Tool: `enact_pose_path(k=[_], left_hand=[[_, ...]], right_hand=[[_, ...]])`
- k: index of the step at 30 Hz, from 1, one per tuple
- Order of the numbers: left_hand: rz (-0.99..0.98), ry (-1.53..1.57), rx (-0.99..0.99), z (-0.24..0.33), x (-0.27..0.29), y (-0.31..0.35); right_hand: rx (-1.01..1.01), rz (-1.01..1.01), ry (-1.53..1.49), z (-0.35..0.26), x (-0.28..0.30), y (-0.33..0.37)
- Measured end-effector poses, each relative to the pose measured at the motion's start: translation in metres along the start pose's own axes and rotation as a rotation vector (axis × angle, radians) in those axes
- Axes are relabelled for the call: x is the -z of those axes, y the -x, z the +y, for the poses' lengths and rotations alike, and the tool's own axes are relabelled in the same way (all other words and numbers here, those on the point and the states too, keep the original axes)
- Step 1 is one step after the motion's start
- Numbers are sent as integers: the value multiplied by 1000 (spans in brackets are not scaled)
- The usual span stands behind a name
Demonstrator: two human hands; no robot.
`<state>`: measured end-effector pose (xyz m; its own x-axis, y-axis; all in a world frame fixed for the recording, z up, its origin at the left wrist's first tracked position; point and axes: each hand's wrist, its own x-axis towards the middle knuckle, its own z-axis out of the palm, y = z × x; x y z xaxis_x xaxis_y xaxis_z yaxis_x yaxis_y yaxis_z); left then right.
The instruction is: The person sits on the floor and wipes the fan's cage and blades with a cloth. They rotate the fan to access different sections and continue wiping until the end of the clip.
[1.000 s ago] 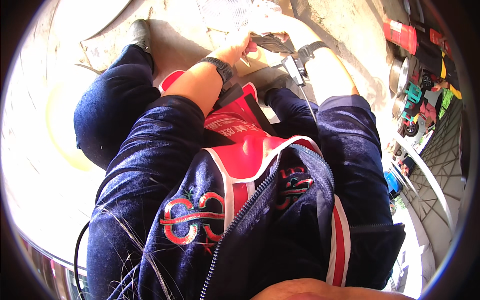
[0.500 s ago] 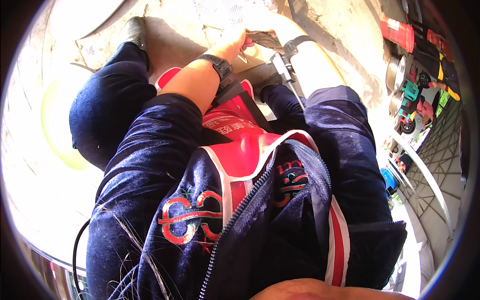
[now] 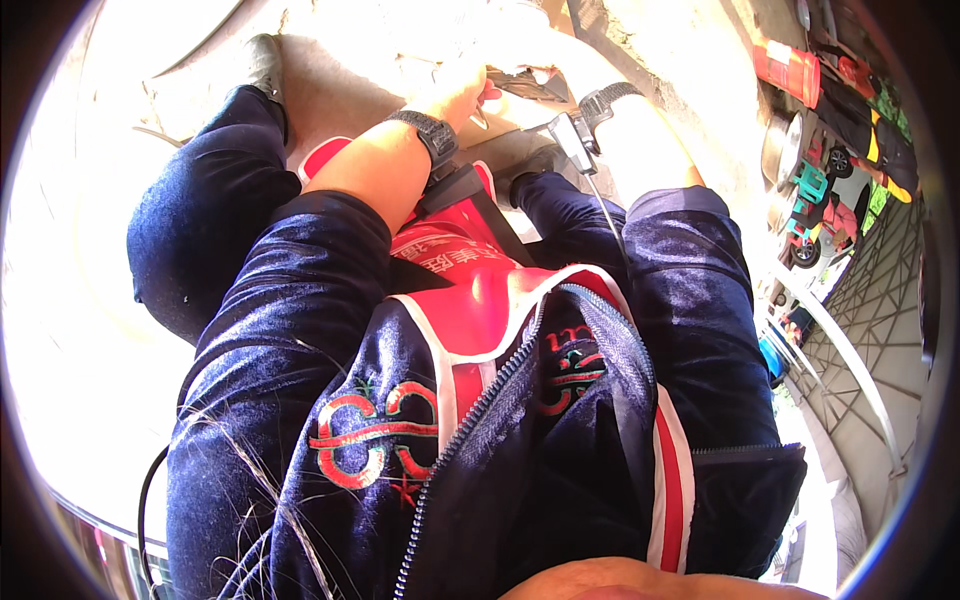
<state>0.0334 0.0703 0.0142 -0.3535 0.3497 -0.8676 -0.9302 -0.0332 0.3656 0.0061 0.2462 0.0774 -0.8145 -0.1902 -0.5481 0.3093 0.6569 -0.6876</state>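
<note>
Both my hands are close together at the top of the view, in strong glare. My left hand (image 3: pixel 462 92) has its fingers curled in, and a thin, pale curved piece (image 3: pixel 480 119) shows just below them. What it grips I cannot make out. My right hand (image 3: pixel 517 45) is washed out by the light, with its fingers hidden. Beside and below it, a crumpled grey-brown thing (image 3: pixel 533 86) lies between the hands; its kind is unclear. Black straps circle both wrists, and a white device (image 3: pixel 572 142) with a cable hangs by the right one.
A red bucket (image 3: pixel 788 71) stands at the upper right, near metal basins (image 3: pixel 783 143). Beyond it is a person in dark clothes with yellow trim (image 3: pixel 862 130). A white curved rail (image 3: pixel 850 350) borders the tiled floor (image 3: pixel 880 320). My red apron (image 3: pixel 480 310) hangs between my knees.
The glare over my hands has grown, and a pale mesh seen beyond them has faded into it. My hands stay together, with only a slight shift of the view.
</note>
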Motion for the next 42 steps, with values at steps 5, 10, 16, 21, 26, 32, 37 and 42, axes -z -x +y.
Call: enact_pose_path(k=[5,10,16,21,26,32,37,42], left_hand=[[-23,9,-29,-2,-1,0],[-36,18,-42,-3,0,2],[-49,15,-68,-3,2,5],[-65,11,-85,-2,4,6],[-93,21,-109,-2,8,10],[-144,2,-159,2,12,19],[-138,53,-130,15,14,40],[-89,219,-31,23,7,52]], right_hand=[[4,39,154,-10,-16,-8],[-31,136,372,-16,-32,-24],[-77,179,543,-11,-38,-38],[-153,4,282,-4,-4,-19],[-60,-3,239,-13,-3,-10],[-91,168,579,-23,-48,-43],[-60,98,439,-16,-30,-34],[-33,-15,127,-12,-6,1]])
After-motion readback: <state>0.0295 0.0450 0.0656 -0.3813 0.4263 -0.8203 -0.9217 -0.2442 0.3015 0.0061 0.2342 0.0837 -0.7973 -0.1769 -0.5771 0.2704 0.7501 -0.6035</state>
